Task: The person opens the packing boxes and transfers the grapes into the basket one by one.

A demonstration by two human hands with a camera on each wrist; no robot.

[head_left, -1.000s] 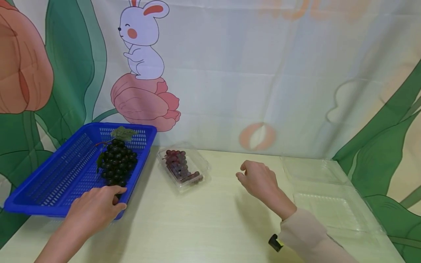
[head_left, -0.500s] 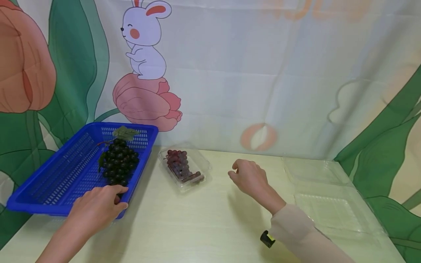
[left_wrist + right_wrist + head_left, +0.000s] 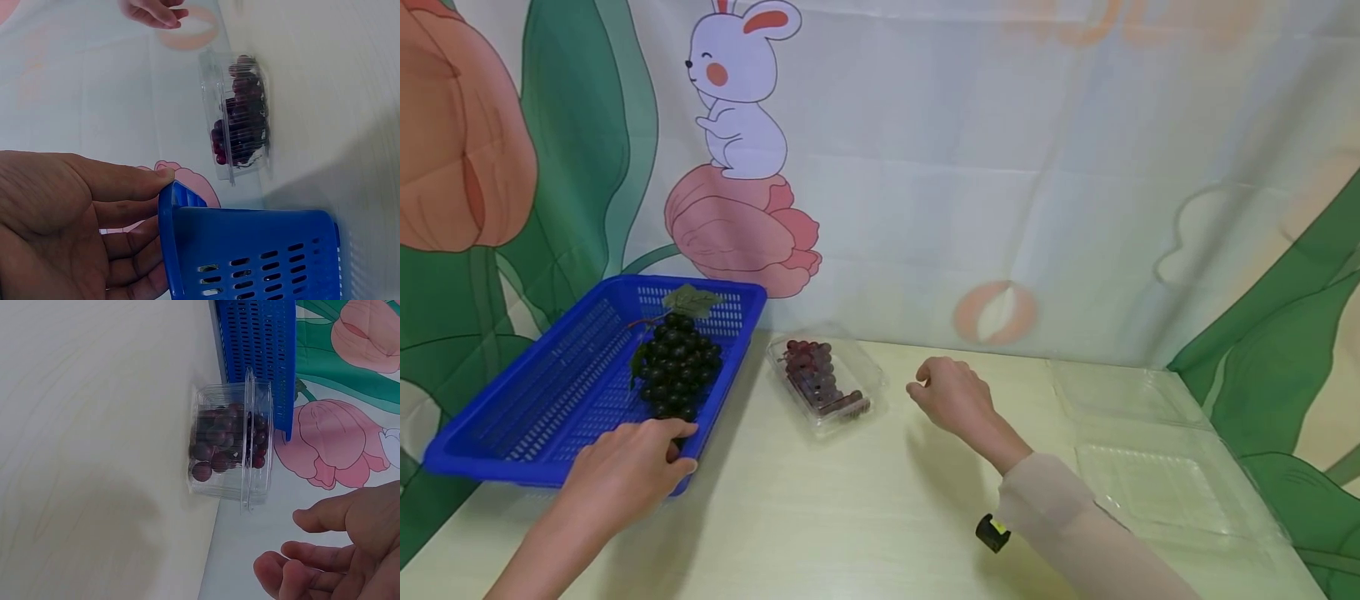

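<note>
My left hand (image 3: 628, 471) grips the near right corner rim of a blue plastic basket (image 3: 490, 472). In the left wrist view, the thumb (image 3: 134, 184) presses the rim from outside, and the other fingers lie over its far side. A bunch of black grapes (image 3: 681, 367) with a green leaf rests in the basket, close to that hand. Right of the basket stands a shut clear clamshell box (image 3: 863, 367) holding a bunch of red grapes (image 3: 811, 375). My right hand (image 3: 955, 396), fingers loosely bent and holding nothing, hovers above the table, right of the box and apart from it.
An opened clear clamshell box (image 3: 1150, 483) lies flat at the right edge of the pale table (image 3: 790, 517). Directly behind the table hangs a printed cloth (image 3: 910, 167). A black wrist device (image 3: 992, 533) shows by the right sleeve.
My right hand has moved left, nearer the box of red grapes. My left hand stays on the basket rim. The head view has shifted slightly.
</note>
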